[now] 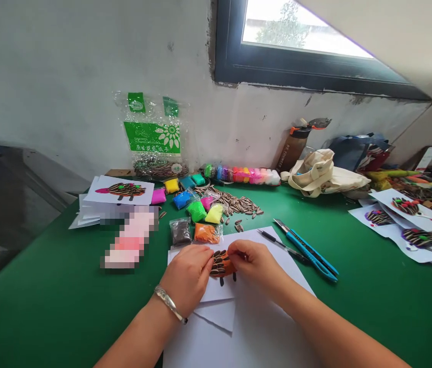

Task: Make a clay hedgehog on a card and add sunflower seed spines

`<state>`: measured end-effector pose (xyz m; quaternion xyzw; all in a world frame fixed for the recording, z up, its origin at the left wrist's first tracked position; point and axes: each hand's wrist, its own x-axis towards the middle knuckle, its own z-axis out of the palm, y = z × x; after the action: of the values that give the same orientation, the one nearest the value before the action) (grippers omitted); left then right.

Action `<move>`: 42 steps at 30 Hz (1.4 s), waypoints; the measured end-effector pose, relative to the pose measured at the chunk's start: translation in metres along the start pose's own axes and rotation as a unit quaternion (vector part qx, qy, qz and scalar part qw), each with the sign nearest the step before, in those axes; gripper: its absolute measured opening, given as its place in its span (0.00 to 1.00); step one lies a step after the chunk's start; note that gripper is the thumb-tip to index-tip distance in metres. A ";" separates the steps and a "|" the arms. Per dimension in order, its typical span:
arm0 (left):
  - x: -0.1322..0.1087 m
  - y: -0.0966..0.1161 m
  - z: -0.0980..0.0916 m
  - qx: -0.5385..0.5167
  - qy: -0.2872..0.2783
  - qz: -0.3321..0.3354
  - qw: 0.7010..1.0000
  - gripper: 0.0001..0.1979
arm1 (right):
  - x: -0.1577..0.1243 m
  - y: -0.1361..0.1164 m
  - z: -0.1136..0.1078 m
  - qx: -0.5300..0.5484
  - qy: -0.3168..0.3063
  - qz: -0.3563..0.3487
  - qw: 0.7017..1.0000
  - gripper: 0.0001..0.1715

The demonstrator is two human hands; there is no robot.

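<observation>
White paper sheets (216, 291) lie in front of me, the top one bearing an orange clay shape (228, 268) with striped sunflower seeds (219, 261) set in it and two dark clay legs below. My left hand (190, 273), with a silver bracelet at the wrist, rests at the shape's left edge, fingers pressed together; whether it holds anything is hidden. At the right edge, my right hand (252, 260) has thumb and forefinger pinched over the clay, on something too small to make out.
Clay packets (206, 233) and a seed pile (239, 202) lie beyond the paper. A pen (283, 245) and blue cutter (308, 250) are at its right. Finished seed pictures lie left (122, 190) and right (411, 208). A bottle (293, 148) and cloth bag (315, 174) stand by the wall.
</observation>
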<state>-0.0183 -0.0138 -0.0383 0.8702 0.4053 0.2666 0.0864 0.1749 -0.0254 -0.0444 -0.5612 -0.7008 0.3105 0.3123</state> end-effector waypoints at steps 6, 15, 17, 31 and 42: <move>0.000 0.003 0.000 0.003 -0.021 0.007 1.000 0.14 | 0.004 -0.003 0.003 -0.035 0.018 0.016 0.999 0.10; 0.001 0.007 -0.001 0.013 -0.044 0.007 0.999 0.14 | 0.005 -0.005 0.007 -0.079 0.025 0.029 0.996 0.10; 0.000 0.006 0.001 0.018 -0.055 0.005 0.998 0.14 | 0.006 -0.005 0.009 -0.093 0.026 0.036 0.995 0.09; 0.000 0.007 0.003 0.014 -0.113 -0.016 0.993 0.14 | 0.005 -0.009 0.015 -0.126 0.024 0.048 0.991 0.09; 0.000 0.007 0.002 0.021 -0.124 -0.025 0.992 0.13 | -0.001 0.001 0.009 -0.186 0.024 -0.007 0.982 0.09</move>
<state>-0.0125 -0.0185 -0.0376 0.8876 0.4188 0.1459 0.1245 0.1692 -0.0271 -0.0507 -0.6121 -0.7423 0.1591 0.2214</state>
